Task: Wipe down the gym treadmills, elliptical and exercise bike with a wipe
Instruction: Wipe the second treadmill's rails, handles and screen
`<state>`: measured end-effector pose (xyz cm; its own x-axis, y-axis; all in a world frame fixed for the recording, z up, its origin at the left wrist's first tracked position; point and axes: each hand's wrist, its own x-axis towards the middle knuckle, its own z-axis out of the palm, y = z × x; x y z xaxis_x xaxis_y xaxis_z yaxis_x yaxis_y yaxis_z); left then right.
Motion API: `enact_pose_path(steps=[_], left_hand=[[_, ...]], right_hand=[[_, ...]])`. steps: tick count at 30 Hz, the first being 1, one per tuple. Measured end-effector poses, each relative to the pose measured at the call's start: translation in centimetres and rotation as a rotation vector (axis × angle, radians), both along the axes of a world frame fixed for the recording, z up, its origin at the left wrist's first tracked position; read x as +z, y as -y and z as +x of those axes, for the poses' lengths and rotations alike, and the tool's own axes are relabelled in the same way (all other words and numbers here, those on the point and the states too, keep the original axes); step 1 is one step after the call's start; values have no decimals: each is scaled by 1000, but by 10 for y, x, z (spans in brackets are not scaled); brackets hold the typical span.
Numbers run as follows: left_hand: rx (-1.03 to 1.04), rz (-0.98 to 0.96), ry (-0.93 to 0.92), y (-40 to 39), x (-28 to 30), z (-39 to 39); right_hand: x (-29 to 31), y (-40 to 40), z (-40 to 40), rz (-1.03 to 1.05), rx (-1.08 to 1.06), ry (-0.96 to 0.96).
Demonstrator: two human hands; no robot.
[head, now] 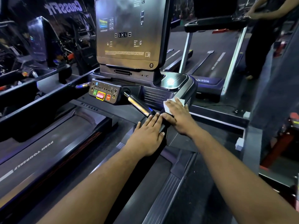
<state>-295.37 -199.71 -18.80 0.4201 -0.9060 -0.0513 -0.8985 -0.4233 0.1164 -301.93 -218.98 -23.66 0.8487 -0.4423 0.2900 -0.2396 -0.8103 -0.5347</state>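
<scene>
— Why are your fingers (172,105) spread like that on the cloth?

— My right hand (177,114) lies flat on the white wipe (181,101), fingers straight, pressing it against the right side rail (187,94) of the treadmill (129,38) — a flat palm covers more surface than a pinch would.

— And the other hand?

— My left hand (148,135) rests open on the dark end of the handlebar (140,106), fingers stretched along it, holding nothing. I judge it steadies me while I lean in.

— Where does the wipe sit, exactly?

— Under my right fingers, just below the glossy corner tray (174,81), beside the speaker grille (153,97).

— Anything left here?

— Likely the button panel (103,92) and the screen — they look untouched. Another person (265,29) stands at the next treadmill.
</scene>
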Motion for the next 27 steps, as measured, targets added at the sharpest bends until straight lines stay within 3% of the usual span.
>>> enact_pose_path(steps=[6, 11, 15, 22, 27], left_hand=[[13, -34, -33, -1, 0, 2], [38, -78, -89, -6, 3, -1], [21, -34, -29, -18, 2, -5], [71, -23, -15, -68, -5, -11], [79, -41, 64, -130, -16, -20]], right_hand=[[24, 21, 9, 20, -121, -130], [12, -41, -16, -31, 60, -102], [2, -65, -39, -116, 172, -143], [21, -55, -27, -59, -31, -206], [5, -141, -38, -140, 253, -140]])
